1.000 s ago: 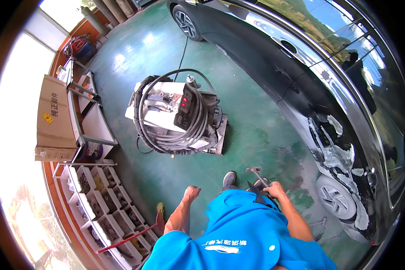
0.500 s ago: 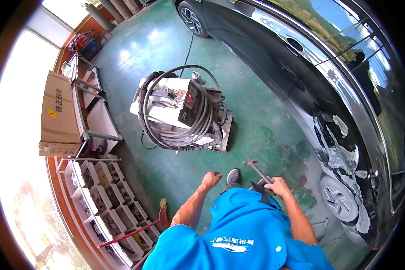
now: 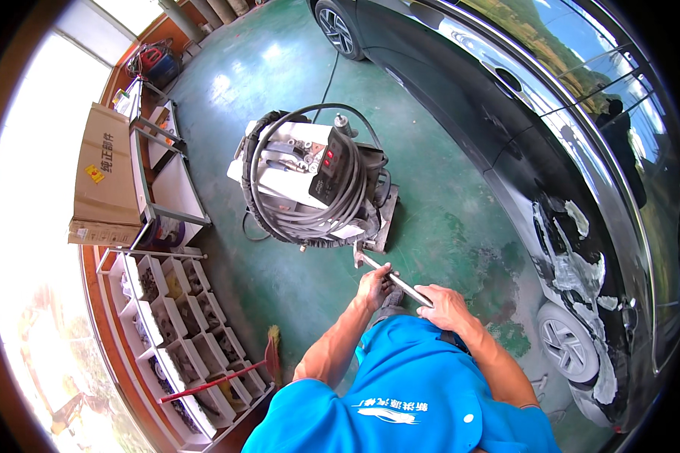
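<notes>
i hold a slim grey metal bar (image 3: 391, 278) level at my waist, my left hand (image 3: 373, 287) and right hand (image 3: 443, 306) both clamped on it. a cable-wrapped machine (image 3: 313, 181) stands just ahead, a dark car (image 3: 551, 189) on my right, open green floor (image 3: 279, 287) left.
</notes>
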A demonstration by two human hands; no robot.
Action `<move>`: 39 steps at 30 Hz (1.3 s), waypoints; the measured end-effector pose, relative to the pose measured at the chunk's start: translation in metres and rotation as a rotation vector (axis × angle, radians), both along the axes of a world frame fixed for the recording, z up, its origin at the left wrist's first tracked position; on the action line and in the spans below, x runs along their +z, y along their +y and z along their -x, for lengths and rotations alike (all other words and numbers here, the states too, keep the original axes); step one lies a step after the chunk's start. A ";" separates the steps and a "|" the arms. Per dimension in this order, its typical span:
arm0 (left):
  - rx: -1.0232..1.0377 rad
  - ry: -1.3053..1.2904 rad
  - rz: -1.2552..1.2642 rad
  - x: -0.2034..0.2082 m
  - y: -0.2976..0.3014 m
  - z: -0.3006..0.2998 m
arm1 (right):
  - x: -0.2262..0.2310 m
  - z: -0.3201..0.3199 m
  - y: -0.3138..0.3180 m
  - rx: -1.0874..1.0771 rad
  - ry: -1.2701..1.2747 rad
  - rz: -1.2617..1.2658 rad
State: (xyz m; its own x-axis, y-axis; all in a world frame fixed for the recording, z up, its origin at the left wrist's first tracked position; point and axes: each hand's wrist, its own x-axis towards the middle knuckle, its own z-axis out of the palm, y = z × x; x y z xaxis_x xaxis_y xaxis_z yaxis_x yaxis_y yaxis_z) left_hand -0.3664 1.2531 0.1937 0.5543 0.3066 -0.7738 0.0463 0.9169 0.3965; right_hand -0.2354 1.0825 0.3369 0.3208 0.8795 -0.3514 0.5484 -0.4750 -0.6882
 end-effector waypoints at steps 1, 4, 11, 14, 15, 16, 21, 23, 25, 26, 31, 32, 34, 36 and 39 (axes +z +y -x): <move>0.026 -0.004 0.016 0.004 0.001 0.001 | -0.001 0.000 -0.001 0.002 0.001 -0.010; 0.062 -0.076 -0.026 0.015 0.012 0.002 | -0.004 -0.001 -0.003 -0.031 0.033 -0.031; 0.159 -0.028 -0.287 0.017 0.134 0.021 | -0.004 -0.017 -0.022 -0.291 0.120 -0.048; 0.188 0.010 -0.338 -0.014 0.202 0.042 | -0.006 -0.020 -0.039 -0.343 0.092 0.076; 0.210 0.041 -0.335 -0.023 0.221 0.046 | -0.016 -0.019 -0.050 -0.359 0.087 0.064; 0.224 0.071 -0.322 -0.024 0.228 0.044 | -0.019 -0.017 -0.058 -0.374 0.075 0.093; 0.271 -0.146 -0.336 -0.022 0.185 0.037 | -0.021 -0.009 -0.075 -0.486 0.099 0.145; 0.229 -0.171 -0.250 -0.021 0.145 0.033 | -0.018 -0.004 -0.074 -0.535 0.068 0.138; 0.181 -0.186 -0.160 -0.025 0.098 0.022 | -0.023 -0.005 -0.070 -0.572 0.051 0.137; 0.154 -0.175 -0.096 -0.034 0.077 0.013 | -0.023 -0.006 -0.069 -0.586 0.056 0.131; 0.034 0.036 0.307 -0.105 0.000 -0.047 | -0.038 -0.005 -0.084 -0.637 0.076 0.114; 0.034 0.118 0.318 -0.114 -0.012 -0.062 | -0.040 -0.004 -0.090 -0.650 0.095 0.148; -0.003 0.241 0.416 -0.139 -0.031 -0.091 | -0.044 0.000 -0.109 -0.680 0.132 0.226; 0.012 0.188 0.600 -0.168 -0.044 -0.103 | -0.053 0.005 -0.132 -0.695 0.178 0.297; -0.125 0.243 0.513 -0.198 -0.052 -0.121 | -0.077 0.024 -0.175 -0.773 0.273 0.408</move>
